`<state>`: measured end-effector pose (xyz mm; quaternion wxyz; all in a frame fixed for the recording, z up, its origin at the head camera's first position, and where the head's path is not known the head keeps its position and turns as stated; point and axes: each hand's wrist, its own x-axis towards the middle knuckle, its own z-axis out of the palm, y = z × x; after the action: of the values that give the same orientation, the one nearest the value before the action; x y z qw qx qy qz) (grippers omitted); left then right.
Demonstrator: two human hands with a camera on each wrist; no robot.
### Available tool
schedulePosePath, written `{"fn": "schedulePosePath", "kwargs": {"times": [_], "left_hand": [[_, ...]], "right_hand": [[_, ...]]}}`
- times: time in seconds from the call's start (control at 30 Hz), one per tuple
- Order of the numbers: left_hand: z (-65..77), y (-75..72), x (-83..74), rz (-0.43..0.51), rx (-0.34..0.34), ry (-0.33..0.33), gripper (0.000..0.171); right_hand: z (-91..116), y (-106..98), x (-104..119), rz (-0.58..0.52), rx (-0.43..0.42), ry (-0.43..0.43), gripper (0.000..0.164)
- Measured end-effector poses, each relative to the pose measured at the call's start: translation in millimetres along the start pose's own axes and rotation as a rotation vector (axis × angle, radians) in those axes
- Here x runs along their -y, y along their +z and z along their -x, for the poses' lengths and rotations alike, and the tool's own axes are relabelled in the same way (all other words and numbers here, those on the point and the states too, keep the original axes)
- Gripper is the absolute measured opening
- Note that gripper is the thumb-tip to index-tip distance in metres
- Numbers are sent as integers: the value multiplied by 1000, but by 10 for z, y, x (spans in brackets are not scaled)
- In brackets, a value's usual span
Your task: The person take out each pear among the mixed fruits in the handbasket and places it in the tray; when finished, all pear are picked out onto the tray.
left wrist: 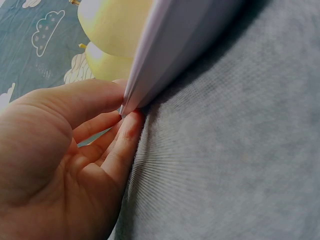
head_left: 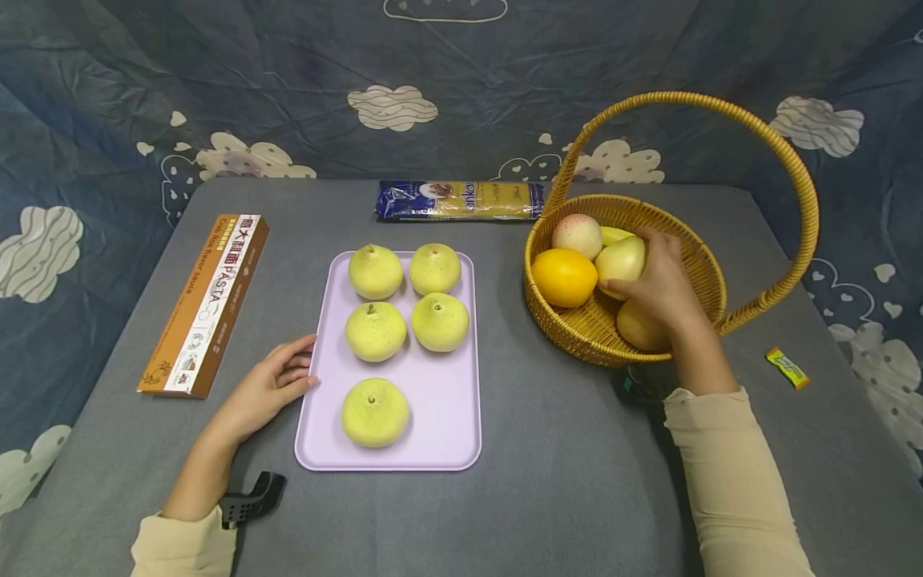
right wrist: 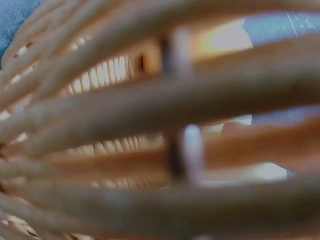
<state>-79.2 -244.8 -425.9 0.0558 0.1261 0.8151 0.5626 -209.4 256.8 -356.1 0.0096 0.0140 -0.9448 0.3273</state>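
Note:
My left hand [head_left: 270, 389] is at the left edge of a lilac tray [head_left: 443, 425]; in the left wrist view its thumb and fingertips pinch the rim. Several round yellow-green fruits [head_left: 375, 413] with short stems sit on the tray. Inside a wicker basket [head_left: 714, 272], my right hand [head_left: 663, 276] grips a pale yellow-green fruit [head_left: 622, 260], thumb at its lower side and fingers over its far side. Around it lie a peach [head_left: 577, 236], an orange-yellow fruit [head_left: 564, 277], a partly covered banana [head_left: 613, 236] and a tan fruit [head_left: 642, 327]. Basket canes fill the right wrist view.
A brown pasta box [head_left: 205, 304] lies left of the tray. Behind, a blue-and-yellow pasta packet [head_left: 461, 200] lies near the table's far edge. The basket's tall handle [head_left: 800, 184] arches over its right side. A small yellow-green wrapped sweet [head_left: 787, 368] lies at the right.

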Motion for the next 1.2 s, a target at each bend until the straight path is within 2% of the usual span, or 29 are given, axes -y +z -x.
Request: {"fn": "schedulePosePath", "kwargs": {"times": [0.13, 0.33, 0.53, 0.63, 0.73, 0.83, 0.97, 1.07, 1.2], "left_hand": [[-1, -1, -1, -5, 1, -8, 57], [-5, -1, -6, -11, 4, -12, 57], [0, -2, -5, 1, 3, -2, 57], [1, -2, -6, 2, 3, -1, 57], [2, -1, -2, 4, 2, 3, 56], [3, 0, 5, 6, 2, 6, 56], [-1, 2, 9, 0, 1, 1, 56], [-5, 3, 9, -4, 1, 0, 56], [-6, -1, 13, 0, 2, -1, 56]], "right_hand": [[6, -10, 2, -42, -73, -26, 89], [45, -44, 45, -103, -166, -41, 95], [191, -97, 232, -105, -224, -50, 93], [314, -96, 413, -141, -272, -125, 89], [455, -48, 618, -193, -302, -248, 87], [610, 61, 808, -275, -261, -377, 90], [820, 295, 977, -381, -121, -495, 93], [966, 530, 1028, -383, 0, -546, 92], [1118, 868, 1030, -312, 140, -611, 87]]}}
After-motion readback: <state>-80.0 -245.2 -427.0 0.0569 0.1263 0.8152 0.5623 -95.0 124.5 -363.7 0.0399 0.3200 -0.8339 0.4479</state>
